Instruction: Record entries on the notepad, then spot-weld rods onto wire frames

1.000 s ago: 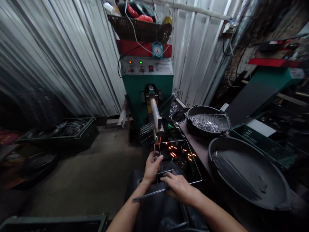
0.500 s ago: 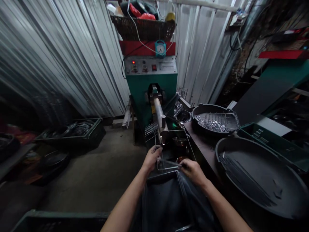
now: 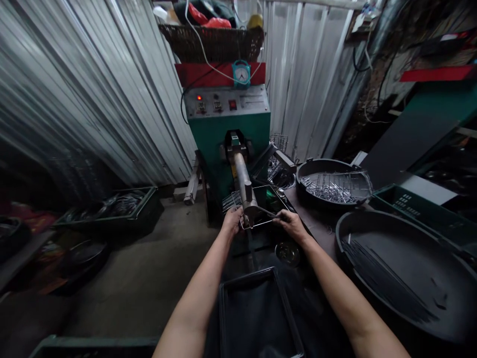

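A thin rectangular wire frame surrounds the end of the metal arm of a green machine. My left hand is closed on the frame's near left corner, beside the arm's tip. My right hand pinches a thin dark metal strip at the frame's near right side; its other end reaches the electrode area under the arm. Whether the right fingers also grip the frame I cannot tell. Below lies a stack of dark rectangular frames, close to my body.
At right stand a round pan with dark strips and another pan with short metal rods. A green crate of metal parts is on the left floor. A blue clock sits on the machine, below a wicker basket.
Both hands have moved forward and up with the wire frame, which now sits further around the arm's tip. The strip has come up to the arm. The view has shifted slightly.
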